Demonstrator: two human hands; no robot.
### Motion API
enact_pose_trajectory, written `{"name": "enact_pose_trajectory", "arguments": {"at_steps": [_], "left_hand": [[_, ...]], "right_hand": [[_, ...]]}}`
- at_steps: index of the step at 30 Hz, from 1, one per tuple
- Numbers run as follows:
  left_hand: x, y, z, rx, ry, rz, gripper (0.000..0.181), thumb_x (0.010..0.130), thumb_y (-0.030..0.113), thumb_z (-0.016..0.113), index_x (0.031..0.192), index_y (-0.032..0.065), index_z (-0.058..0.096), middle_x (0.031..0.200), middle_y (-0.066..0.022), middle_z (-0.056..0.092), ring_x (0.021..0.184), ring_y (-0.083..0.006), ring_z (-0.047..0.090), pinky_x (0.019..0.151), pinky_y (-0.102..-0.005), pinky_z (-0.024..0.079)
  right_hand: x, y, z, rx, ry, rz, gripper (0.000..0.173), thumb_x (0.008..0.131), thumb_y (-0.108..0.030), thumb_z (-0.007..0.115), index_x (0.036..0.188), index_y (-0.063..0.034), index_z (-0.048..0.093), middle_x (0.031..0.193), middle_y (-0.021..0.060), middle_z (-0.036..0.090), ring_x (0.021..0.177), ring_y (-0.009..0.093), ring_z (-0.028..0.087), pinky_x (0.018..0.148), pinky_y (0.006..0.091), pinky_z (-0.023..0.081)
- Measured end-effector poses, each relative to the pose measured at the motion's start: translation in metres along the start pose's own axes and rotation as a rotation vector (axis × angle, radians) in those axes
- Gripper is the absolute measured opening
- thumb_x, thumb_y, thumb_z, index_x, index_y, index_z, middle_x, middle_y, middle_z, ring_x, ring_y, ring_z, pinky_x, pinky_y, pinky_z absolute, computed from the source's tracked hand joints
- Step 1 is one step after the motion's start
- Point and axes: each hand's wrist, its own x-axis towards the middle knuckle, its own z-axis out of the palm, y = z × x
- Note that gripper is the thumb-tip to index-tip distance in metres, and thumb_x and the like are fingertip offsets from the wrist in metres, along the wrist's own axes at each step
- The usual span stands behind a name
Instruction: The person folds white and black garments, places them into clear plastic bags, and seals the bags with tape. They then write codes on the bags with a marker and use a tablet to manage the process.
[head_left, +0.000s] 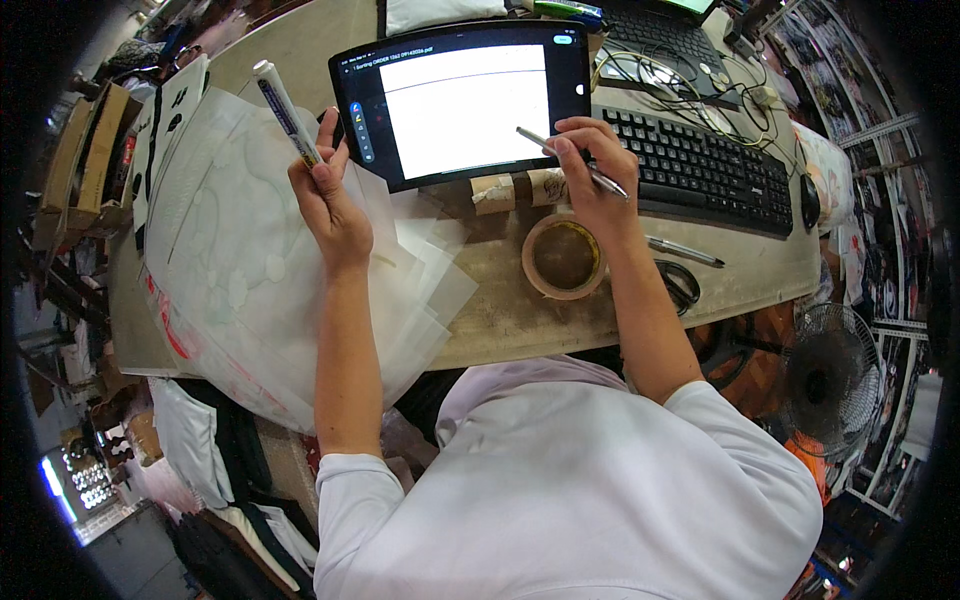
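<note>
A tablet (465, 112) with a mostly white page on its lit screen lies before me on the table. My left hand (330, 199) grips a white-capped marker (285, 109) that points up and away, close by the tablet's left edge. Between the fingers of my right hand (600, 169) is a slim stylus or pen (611, 184), its tip over the lower right of the screen. Translucent sheets (240, 225) spread beneath my left forearm. A roll of tape (564, 257) lies flat beside my right wrist, and two small cardboard-like pieces, one of them a tan roll (493, 194), sit below the tablet.
Right of the tablet are a black keyboard (697, 169), tangled cables, a laptop and a mouse (809, 201). A pen (686, 251) and black-handled scissors (681, 289) lie by my right forearm. A fan (829, 379) stands beyond the table's right edge; cardboard boxes (90, 157) are at left.
</note>
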Motion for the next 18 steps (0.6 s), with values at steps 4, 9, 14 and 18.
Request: {"name": "enact_pose_trajectory", "arguments": {"at_steps": [4,9,14,18], "left_hand": [[0.0002,-0.0009,-0.0001,-0.013,0.001,0.002,0.029,0.103,0.033,0.028,0.105,0.0049,0.036,0.132,-0.0311,0.044,0.133,-0.0336,0.038,0.109,-0.0535,0.029],[-0.0002,-0.0057,-0.0047,0.028,-0.035,0.017,0.025,0.103,0.031,0.025,0.109,0.0099,0.037,0.138,-0.0287,0.039,0.135,-0.0376,0.034,0.106,-0.0619,0.029],[0.0003,-0.0024,-0.0008,-0.008,0.006,0.004,0.029,0.103,0.033,0.028,0.105,0.0047,0.036,0.132,-0.0309,0.044,0.132,-0.0332,0.039,0.108,-0.0533,0.032],[0.0002,-0.004,-0.0027,-0.003,-0.017,0.003,0.028,0.103,0.033,0.026,0.108,0.0068,0.036,0.135,-0.0301,0.04,0.134,-0.0361,0.036,0.108,-0.0571,0.03]], "right_hand": [[0.0011,-0.0014,-0.0003,-0.024,-0.001,-0.022,0.012,0.086,-0.009,0.062,0.079,-0.0008,0.068,0.078,0.0118,0.067,0.087,0.023,0.065,0.071,0.0331,0.052],[0.0019,-0.004,-0.0017,-0.02,0.019,0.052,0.015,0.089,-0.009,0.059,0.08,-0.0004,0.067,0.077,0.012,0.067,0.088,0.023,0.066,0.072,0.033,0.052],[-0.0011,0.0019,-0.0025,0.088,0.049,0.168,0.016,0.089,-0.01,0.058,0.08,-0.0002,0.067,0.079,0.0135,0.067,0.088,0.022,0.066,0.072,0.0328,0.053],[-0.0001,0.0021,-0.0037,0.05,0.034,0.152,0.016,0.089,-0.01,0.058,0.079,-0.0002,0.067,0.08,0.0142,0.067,0.091,0.023,0.066,0.073,0.0326,0.052]]}}
